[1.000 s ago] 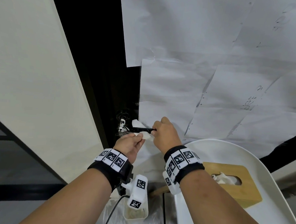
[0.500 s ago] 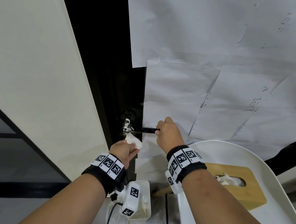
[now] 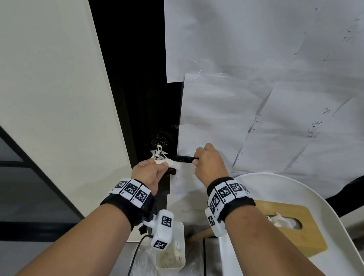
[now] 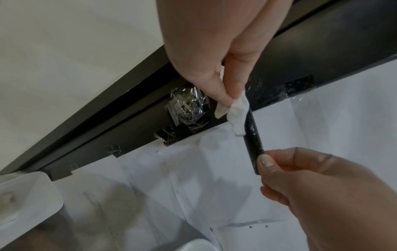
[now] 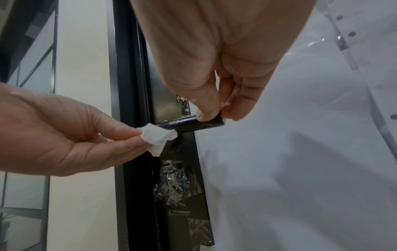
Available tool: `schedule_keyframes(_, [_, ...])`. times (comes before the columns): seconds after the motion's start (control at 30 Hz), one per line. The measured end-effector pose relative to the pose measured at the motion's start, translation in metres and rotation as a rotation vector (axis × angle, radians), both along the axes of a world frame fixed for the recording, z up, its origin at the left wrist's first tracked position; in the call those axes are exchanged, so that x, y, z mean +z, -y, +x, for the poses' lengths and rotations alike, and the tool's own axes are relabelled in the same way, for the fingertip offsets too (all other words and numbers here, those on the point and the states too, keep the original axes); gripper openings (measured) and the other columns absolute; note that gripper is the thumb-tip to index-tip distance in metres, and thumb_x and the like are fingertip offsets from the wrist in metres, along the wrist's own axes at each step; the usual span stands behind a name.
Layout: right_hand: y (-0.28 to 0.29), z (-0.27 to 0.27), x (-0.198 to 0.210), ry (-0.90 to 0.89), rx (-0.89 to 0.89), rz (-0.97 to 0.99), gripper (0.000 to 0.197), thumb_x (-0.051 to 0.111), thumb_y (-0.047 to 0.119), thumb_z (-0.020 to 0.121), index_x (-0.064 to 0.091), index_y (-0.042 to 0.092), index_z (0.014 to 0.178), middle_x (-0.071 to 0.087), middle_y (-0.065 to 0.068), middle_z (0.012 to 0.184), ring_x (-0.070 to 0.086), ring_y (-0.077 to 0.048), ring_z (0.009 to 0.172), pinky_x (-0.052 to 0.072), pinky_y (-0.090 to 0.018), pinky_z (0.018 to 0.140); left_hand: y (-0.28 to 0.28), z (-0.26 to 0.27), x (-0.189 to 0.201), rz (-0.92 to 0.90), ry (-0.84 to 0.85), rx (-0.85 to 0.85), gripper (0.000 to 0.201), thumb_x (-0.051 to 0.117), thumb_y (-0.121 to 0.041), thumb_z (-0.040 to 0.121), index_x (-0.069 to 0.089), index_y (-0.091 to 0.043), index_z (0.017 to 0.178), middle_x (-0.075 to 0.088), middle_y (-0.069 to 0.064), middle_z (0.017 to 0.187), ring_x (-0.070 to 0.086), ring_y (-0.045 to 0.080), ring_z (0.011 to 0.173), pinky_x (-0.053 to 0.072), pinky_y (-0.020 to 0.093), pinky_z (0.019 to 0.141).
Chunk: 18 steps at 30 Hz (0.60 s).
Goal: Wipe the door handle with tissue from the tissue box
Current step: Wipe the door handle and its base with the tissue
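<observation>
A black lever door handle (image 3: 183, 158) (image 4: 253, 135) (image 5: 189, 125) sticks out from the dark door edge. My right hand (image 3: 207, 163) (image 5: 214, 112) pinches its free end between thumb and fingers. My left hand (image 3: 151, 172) (image 4: 225, 95) pinches a small wad of white tissue (image 3: 171, 164) (image 4: 237, 117) (image 5: 158, 136) and holds it against the handle's inner end, near the door. A wooden tissue box (image 3: 295, 228) with tissue poking from its slot lies on a white tray (image 3: 341, 243) at the lower right.
White paper sheets (image 3: 265, 89) cover the door to the right of the handle. A lock cylinder (image 3: 160, 142) with tape sits above the handle's root. A cream wall (image 3: 42, 76) lies left. A small white bin (image 3: 173, 259) with used tissue stands below my wrists.
My left hand had dropped below the handle with the tissue, and has now come back up to the handle's inner end. The right hand keeps its pinch on the tip.
</observation>
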State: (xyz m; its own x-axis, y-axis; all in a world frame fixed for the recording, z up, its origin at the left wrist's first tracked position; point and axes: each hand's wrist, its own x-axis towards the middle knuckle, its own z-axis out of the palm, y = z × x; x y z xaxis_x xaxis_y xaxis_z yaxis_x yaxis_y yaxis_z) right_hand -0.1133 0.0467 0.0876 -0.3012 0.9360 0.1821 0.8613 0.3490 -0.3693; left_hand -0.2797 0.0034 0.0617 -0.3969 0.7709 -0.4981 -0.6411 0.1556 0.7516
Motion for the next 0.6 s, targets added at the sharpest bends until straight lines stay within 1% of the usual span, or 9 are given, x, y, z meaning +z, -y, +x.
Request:
schedule_keyframes(0.03, [0.0,0.0,0.0,0.001,-0.001,0.003,0.011,0.054,0.011,0.09,0.061,0.002,0.091,0.04,-0.006,0.091,0.044,-0.023,0.073,0.044,-0.032,0.065,0.001,-0.003,-0.001,0.011,-0.015,0.013,0.041,0.061,0.02,0.08,0.052,0.005,0.117,0.064,0.021,0.108,0.068,0.025,0.093,0.054,0.032,0.089])
schedule_keyframes(0.1, [0.0,0.0,-0.001,0.001,-0.002,0.005,0.011,0.053,0.01,0.09,0.06,0.001,0.091,0.039,-0.006,0.09,0.043,-0.023,0.072,0.041,-0.03,0.064,0.005,-0.006,-0.001,0.047,-0.077,0.01,0.042,0.063,0.016,0.081,0.056,0.004,0.121,0.069,0.017,0.101,0.069,0.021,0.09,0.057,0.027,0.082])
schedule_keyframes(0.17, [0.0,0.0,-0.001,0.0,0.001,0.001,0.011,0.053,0.01,0.09,0.06,0.001,0.09,0.041,-0.008,0.092,0.043,-0.023,0.073,0.039,-0.03,0.064,0.009,-0.007,0.001,0.058,-0.183,0.008,0.036,0.063,0.013,0.083,0.06,0.002,0.118,0.07,0.014,0.097,0.069,0.021,0.089,0.059,0.024,0.075])
schedule_keyframes(0.23, [0.0,0.0,0.0,-0.001,0.003,0.0,0.011,0.053,0.01,0.089,0.06,0.001,0.09,0.043,-0.009,0.093,0.043,-0.023,0.073,0.04,-0.031,0.064,0.012,-0.006,0.002,0.06,-0.293,0.042,0.031,0.064,0.008,0.084,0.062,-0.002,0.114,0.07,0.01,0.093,0.069,0.018,0.085,0.058,0.021,0.068])
schedule_keyframes(0.3, [0.0,0.0,0.0,-0.007,0.001,-0.001,0.01,0.053,0.01,0.089,0.059,0.001,0.09,0.039,-0.007,0.091,0.043,-0.023,0.074,0.042,-0.032,0.065,0.015,-0.006,0.002,0.083,-0.42,0.049,0.027,0.067,0.003,0.084,0.065,-0.004,0.11,0.071,0.006,0.09,0.069,0.015,0.081,0.057,0.019,0.065])
schedule_keyframes(0.37, [0.0,-0.001,0.0,-0.012,-0.002,-0.003,0.01,0.054,0.01,0.089,0.059,0.001,0.09,0.039,-0.007,0.091,0.043,-0.023,0.074,0.043,-0.032,0.066,0.016,-0.007,0.001,0.104,-0.562,0.029,0.024,0.071,-0.002,0.082,0.068,-0.008,0.106,0.072,0.005,0.091,0.069,0.015,0.083,0.057,0.024,0.073])
schedule_keyframes(0.43, [0.0,0.0,0.0,-0.01,-0.005,-0.003,0.01,0.054,0.01,0.089,0.059,0.002,0.09,0.044,-0.009,0.094,0.044,-0.022,0.075,0.045,-0.033,0.067,0.017,-0.008,0.001,0.092,-0.678,0.012,0.026,0.074,-0.006,0.078,0.069,-0.014,0.102,0.073,0.002,0.094,0.069,0.015,0.088,0.056,0.029,0.083])
schedule_keyframes(0.53, [0.001,-0.001,0.0,-0.011,-0.004,0.001,0.01,0.054,0.01,0.089,0.059,0.002,0.09,0.047,-0.011,0.097,0.044,-0.022,0.075,0.045,-0.033,0.067,0.015,-0.007,0.001,0.057,-0.695,-0.01,0.028,0.075,-0.003,0.074,0.07,-0.023,0.093,0.07,-0.003,0.097,0.067,0.013,0.091,0.053,0.027,0.087])
schedule_keyframes(0.6, [0.001,-0.001,0.0,-0.011,-0.005,0.003,0.01,0.054,0.01,0.089,0.059,0.002,0.09,0.047,-0.011,0.097,0.044,-0.022,0.075,0.044,-0.032,0.066,0.014,-0.006,0.003,0.037,-0.653,-0.012,0.026,0.07,0.0,0.077,0.071,-0.024,0.088,0.068,0.001,0.104,0.067,0.017,0.094,0.053,0.028,0.088])
